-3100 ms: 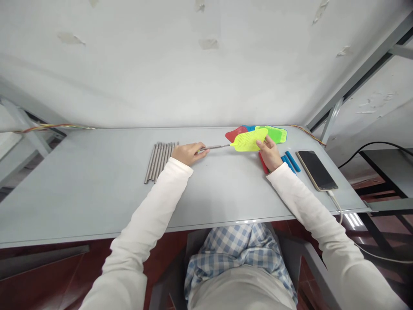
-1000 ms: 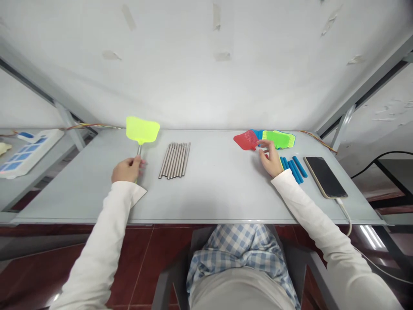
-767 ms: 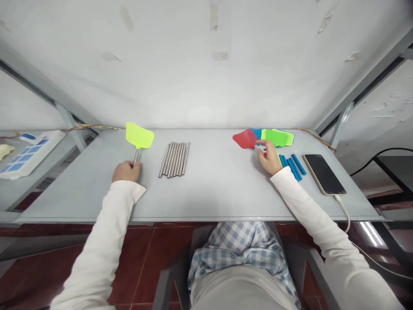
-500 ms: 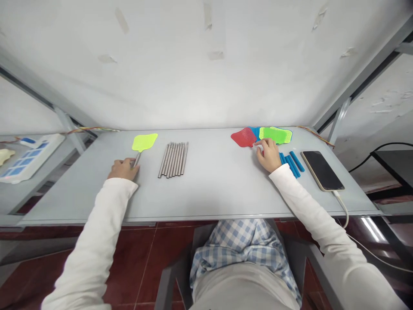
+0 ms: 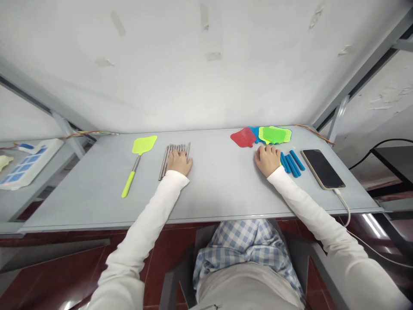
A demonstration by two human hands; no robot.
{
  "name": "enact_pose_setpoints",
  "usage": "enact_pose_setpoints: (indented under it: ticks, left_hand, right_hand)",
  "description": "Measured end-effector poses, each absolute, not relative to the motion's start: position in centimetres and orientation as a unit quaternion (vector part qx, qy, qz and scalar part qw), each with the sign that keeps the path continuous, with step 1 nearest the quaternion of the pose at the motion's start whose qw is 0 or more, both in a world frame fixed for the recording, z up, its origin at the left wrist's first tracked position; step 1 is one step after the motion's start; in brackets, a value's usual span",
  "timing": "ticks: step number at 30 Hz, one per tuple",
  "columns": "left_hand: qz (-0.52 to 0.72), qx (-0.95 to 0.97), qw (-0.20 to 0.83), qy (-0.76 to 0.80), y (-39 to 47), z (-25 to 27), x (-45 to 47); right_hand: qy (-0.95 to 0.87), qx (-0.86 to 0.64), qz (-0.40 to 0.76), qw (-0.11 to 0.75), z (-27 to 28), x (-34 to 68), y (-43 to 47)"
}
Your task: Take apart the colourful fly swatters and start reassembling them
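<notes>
My left hand (image 5: 178, 162) lies over a row of metal rods (image 5: 164, 165), its fingers curled down and its thumb beside the rightmost rod (image 5: 188, 149), which stands slightly apart from the others. To the left lies a whole yellow-green fly swatter (image 5: 136, 161) with a metal shaft and a handle. My right hand (image 5: 269, 160) rests with fingers curled on the table, left of several blue handles (image 5: 292, 164); whatever is under its fingers is hidden. Just behind it are a red swatter head (image 5: 244, 137) and a stack of green, yellow and blue swatter heads (image 5: 275, 135).
A smartphone (image 5: 322, 169) on a white charging cable (image 5: 344, 206) lies at the right of the grey table (image 5: 219, 193). Thin coloured wires (image 5: 316, 132) run along the back corners. A white and blue object (image 5: 30, 163) stands on the neighbouring surface at left.
My left hand has let go of the yellow-green swatter and moved right onto the metal rods. My right hand has drawn slightly nearer, its fingers now more curled.
</notes>
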State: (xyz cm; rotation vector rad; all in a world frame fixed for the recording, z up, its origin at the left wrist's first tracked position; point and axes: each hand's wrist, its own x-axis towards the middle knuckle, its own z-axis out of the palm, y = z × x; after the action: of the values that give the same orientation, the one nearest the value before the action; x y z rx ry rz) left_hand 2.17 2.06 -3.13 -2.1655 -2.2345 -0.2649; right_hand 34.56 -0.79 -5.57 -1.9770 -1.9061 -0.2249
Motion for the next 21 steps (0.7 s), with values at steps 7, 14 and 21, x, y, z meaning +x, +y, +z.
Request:
enact_pose_setpoints:
  ticks: [7,14,21]
  left_hand:
    - [-0.088,-0.727,-0.004,-0.681,1.4,-2.6,5.4]
    - [-0.241,-0.682,-0.386,-0.572,3.4,-2.0,9.4]
    - [-0.453,-0.414,-0.672,-0.413,4.8,-4.0,11.8]
  right_hand:
    - [-0.842,-0.505,0.076,0.173,-3.9,32.7,-1.8]
    - [-0.832,-0.520,0.144,0.131,-3.3,35.7,-0.6]
    - [-0.846,-0.472,0.186,0.163,-3.5,36.8,1.0]
